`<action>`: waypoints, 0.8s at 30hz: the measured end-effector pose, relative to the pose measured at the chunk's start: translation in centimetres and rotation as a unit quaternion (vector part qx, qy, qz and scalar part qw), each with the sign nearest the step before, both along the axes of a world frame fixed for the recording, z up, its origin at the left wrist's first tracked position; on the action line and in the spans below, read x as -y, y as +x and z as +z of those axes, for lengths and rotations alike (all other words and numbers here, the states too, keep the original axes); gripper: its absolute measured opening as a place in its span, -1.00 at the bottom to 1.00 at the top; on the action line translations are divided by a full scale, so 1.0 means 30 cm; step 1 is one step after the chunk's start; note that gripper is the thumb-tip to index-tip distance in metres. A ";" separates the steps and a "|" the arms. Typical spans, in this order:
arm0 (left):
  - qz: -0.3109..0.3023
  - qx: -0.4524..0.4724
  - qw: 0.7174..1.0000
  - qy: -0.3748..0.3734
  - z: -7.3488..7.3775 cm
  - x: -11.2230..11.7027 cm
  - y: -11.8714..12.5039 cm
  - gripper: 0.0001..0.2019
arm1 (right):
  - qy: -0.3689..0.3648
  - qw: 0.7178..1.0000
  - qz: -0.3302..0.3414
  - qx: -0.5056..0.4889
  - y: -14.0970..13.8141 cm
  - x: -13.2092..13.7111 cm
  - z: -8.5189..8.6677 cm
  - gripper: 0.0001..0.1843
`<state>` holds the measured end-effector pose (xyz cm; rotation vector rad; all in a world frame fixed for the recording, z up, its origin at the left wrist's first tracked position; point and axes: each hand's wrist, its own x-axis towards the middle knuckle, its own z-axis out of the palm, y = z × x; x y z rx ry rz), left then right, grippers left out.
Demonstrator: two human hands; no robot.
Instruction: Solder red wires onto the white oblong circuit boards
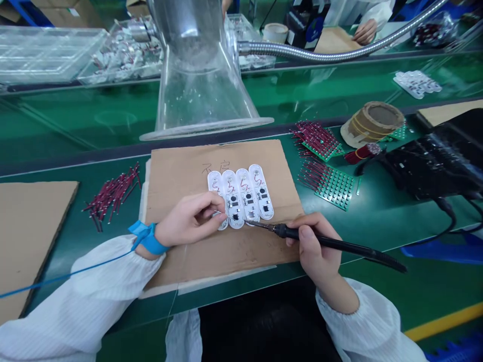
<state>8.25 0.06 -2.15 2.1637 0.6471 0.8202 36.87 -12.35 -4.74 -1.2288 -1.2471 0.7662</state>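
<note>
Four would be too exact to count here, so several white oval casings (261, 193) lie side by side, each holding small black parts and thin red wires. My left hand (194, 216), with a blue wrist strap (153, 238), is closed over the leftmost casing and pinches a thin solder wire (218, 211). In my right hand (319, 246) is a black soldering iron (281, 230), gripped like a pen. Its tip points left, at the lower ends of the middle casings; whether it touches one I cannot tell. Beneath everything is a cardboard sheet (173, 176).
A clear fume hood (206, 100) hangs beyond the casings. Red wires (113, 196) lie left; green circuit boards (335, 186) with red wires, a cardboard roll (372, 123) and a black device (437, 156) stand right. Across the bench is another person's hand (365, 32).
</note>
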 end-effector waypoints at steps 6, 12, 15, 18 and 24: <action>-0.011 -0.009 1.000 -0.003 -0.001 0.000 0.004 -0.91 | 0.001 0.999 0.006 0.042 0.000 0.000 0.007 -0.76; -0.019 -0.033 0.999 0.009 0.003 -0.001 0.011 -0.93 | 0.002 0.997 0.003 0.083 -0.002 -0.007 0.022 -0.71; -0.020 -0.040 0.999 0.018 0.005 -0.002 0.011 -0.93 | 0.006 0.995 0.005 0.094 -0.002 -0.007 0.024 -0.74; -0.016 -0.042 0.999 0.018 0.007 -0.001 0.010 -0.93 | 0.005 0.996 0.003 0.086 -0.003 -0.006 0.024 -0.74; -0.014 -0.042 0.999 0.019 0.008 0.000 0.008 -0.93 | 0.006 0.998 0.001 0.063 -0.004 -0.006 0.026 -0.75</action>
